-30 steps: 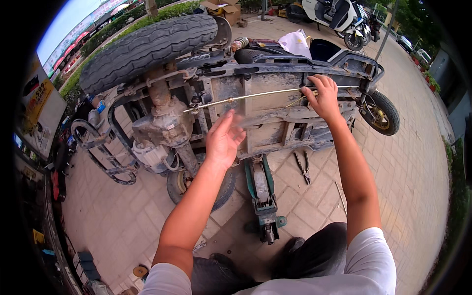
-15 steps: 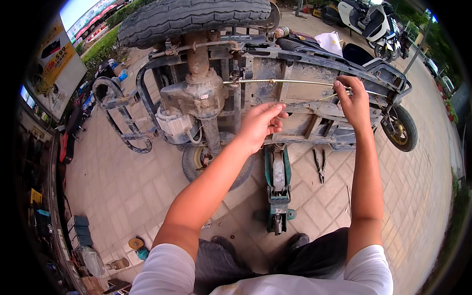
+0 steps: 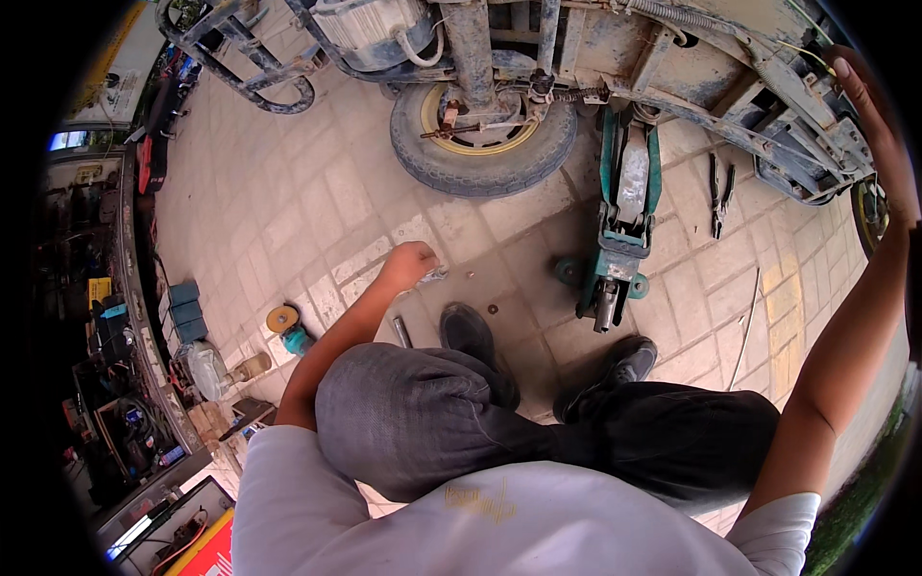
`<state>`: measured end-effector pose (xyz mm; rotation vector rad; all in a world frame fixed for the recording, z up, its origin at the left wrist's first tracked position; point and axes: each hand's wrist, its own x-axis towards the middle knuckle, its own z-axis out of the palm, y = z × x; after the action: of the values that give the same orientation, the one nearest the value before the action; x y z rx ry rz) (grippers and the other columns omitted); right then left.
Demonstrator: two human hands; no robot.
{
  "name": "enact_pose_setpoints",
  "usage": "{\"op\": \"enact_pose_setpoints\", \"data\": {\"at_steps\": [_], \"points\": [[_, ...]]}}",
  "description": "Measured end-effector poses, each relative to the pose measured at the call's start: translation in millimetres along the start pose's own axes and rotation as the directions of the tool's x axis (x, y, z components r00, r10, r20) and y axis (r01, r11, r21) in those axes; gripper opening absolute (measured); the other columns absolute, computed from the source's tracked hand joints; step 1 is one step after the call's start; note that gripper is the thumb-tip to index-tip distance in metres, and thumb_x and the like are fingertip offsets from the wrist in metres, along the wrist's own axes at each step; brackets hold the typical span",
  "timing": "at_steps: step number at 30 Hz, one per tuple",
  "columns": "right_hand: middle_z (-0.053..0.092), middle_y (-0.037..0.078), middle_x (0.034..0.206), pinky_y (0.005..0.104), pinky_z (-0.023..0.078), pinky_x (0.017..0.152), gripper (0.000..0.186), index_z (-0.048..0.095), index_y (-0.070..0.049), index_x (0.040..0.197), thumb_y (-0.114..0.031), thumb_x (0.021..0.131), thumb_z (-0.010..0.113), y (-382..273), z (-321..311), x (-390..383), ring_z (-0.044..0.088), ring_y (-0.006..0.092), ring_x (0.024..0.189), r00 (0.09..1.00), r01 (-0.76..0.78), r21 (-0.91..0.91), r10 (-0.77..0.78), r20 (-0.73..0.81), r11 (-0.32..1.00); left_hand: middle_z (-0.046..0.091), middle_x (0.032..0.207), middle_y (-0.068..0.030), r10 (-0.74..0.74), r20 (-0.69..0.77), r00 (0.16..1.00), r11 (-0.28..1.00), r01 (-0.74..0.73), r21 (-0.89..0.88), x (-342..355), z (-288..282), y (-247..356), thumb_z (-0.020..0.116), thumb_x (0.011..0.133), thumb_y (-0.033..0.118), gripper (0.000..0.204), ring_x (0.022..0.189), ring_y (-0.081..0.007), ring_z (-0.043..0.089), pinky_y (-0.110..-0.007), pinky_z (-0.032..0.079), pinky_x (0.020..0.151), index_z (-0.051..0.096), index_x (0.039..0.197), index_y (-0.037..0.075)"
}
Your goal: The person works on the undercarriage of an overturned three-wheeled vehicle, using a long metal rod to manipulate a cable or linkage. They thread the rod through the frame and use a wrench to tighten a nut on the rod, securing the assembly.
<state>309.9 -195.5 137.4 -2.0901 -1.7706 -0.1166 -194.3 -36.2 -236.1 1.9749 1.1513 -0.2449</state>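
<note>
My left hand (image 3: 411, 264) is low over the paving beside my left shoe, its fingers curled. Just under the fingertips is a small pale, shiny item (image 3: 435, 275); whether the fingers grip it is hidden. My right hand (image 3: 869, 110) is raised at the far right edge, thumb and fingers pinched at the end of a thin yellowish cable (image 3: 805, 55). That cable runs along the underside of the tipped-over three-wheeled vehicle (image 3: 715, 67). A wheel (image 3: 480, 178) with a yellow rim and a rod with a coil spring (image 3: 581, 95) sit at the vehicle's lower side.
A green floor jack (image 3: 629, 206) stands by the vehicle. Pliers (image 3: 720, 197), a thin rod (image 3: 745, 328), a small ring (image 3: 493, 309) and a metal tube (image 3: 401, 332) lie on the paving. An angle grinder (image 3: 288, 328) and dark boxes (image 3: 184, 312) are at left, beside a cluttered cabinet (image 3: 134, 317).
My view has tipped down and leftward. The left hand has left the vehicle's underside and come down to the paving. The right hand stays up by the cable, now at the picture's right edge.
</note>
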Motion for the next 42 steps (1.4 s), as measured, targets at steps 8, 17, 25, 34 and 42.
{"op": "enact_pose_setpoints", "data": {"at_steps": [8, 17, 25, 34, 42], "points": [[0.065, 0.013, 0.094, 0.0347, 0.047, 0.083, 0.027, 0.064, 0.003, 0.095, -0.023, 0.089, 0.069, 2, 5, -15, 0.06, 0.0271, 0.091, 1.0, -0.011, 0.113, 0.012, -0.008, 0.993, 0.058, 0.107, -0.0194, 0.241, 0.107, 0.965, 0.947, -0.258, 0.192, 8, 94, -15, 0.071, 0.081, 0.02, 0.03, 0.1, -0.0402, 0.06, -0.048, 0.05, 0.084, 0.058, 0.101, 0.003], [0.064, 0.013, 0.092, 0.0363, 0.048, 0.079, 0.023, 0.064, 0.002, 0.092, -0.02, 0.089, 0.068, -13, -2, -12, 0.061, 0.0289, 0.089, 0.996, -0.084, 0.104, 0.081, 0.03, 0.991, 0.065, 0.096, -0.0163, 0.257, 0.053, 0.965, 0.966, -0.255, -0.053, 9, 93, 0, 0.067, 0.086, 0.012, 0.022, 0.088, -0.029, 0.066, -0.041, 0.052, 0.078, 0.059, 0.103, 0.001], [0.064, 0.012, 0.094, 0.0352, 0.047, 0.081, 0.022, 0.063, 0.003, 0.093, -0.019, 0.09, 0.067, -19, 3, 13, 0.061, 0.0271, 0.09, 0.999, -0.039, 0.153, 0.039, 0.0, 0.988, 0.066, 0.09, -0.0061, 0.458, -0.226, 0.86, 0.398, -0.426, -0.812, 26, -121, 186, 0.066, 0.093, 0.011, 0.022, 0.081, -0.0135, 0.065, -0.028, 0.054, 0.073, 0.06, 0.11, -0.001], [0.066, 0.012, 0.092, 0.034, 0.047, 0.081, 0.023, 0.064, 0.003, 0.093, -0.019, 0.089, 0.068, -31, 6, 34, 0.062, 0.025, 0.088, 0.996, 0.039, 0.258, -0.017, -0.085, 0.965, 0.067, 0.088, -0.0079, 0.36, -0.472, 0.805, 0.376, -0.588, -0.716, 58, -245, 360, 0.069, 0.09, 0.013, 0.024, 0.075, -0.0145, 0.065, -0.028, 0.056, 0.07, 0.064, 0.107, -0.005], [0.066, 0.013, 0.09, 0.0346, 0.048, 0.08, 0.023, 0.064, 0.003, 0.093, -0.019, 0.089, 0.069, -20, 4, 20, 0.062, 0.0257, 0.087, 0.994, 0.089, 0.242, -0.071, -0.082, 0.966, 0.066, 0.081, -0.0068, 0.336, -0.409, 0.848, 0.32, -0.512, -0.797, 80, -248, 359, 0.072, 0.089, 0.017, 0.022, 0.069, -0.0138, 0.065, -0.027, 0.057, 0.064, 0.062, 0.094, -0.002]]}}
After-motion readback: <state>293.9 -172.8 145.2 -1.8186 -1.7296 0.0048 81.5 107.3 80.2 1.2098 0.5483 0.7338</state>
